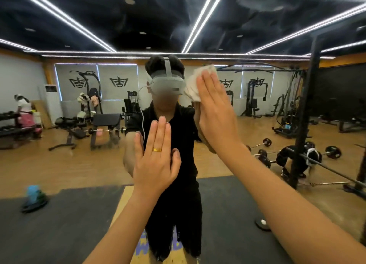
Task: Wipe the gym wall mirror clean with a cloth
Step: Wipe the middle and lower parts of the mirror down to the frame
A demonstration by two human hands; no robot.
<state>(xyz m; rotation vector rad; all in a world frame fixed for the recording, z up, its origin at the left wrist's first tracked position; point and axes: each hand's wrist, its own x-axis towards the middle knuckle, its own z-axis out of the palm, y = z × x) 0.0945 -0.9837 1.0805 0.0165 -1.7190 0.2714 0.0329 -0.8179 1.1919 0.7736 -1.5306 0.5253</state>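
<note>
The gym wall mirror fills the whole view right in front of me and reflects the room and my own figure. My right hand lies flat with straight fingers and presses a white cloth against the glass at head height, right of centre. My left hand, with a gold ring on one finger, rests flat on the mirror lower down at chest height, fingers straight and together. The cloth shows only above and left of the right hand's fingers.
The mirror reflects benches, weight machines, a barbell rack at the right, plates on a wooden floor and dark mats. A person bends over at the far left in the reflection. A blurred blue object sits on the left mat.
</note>
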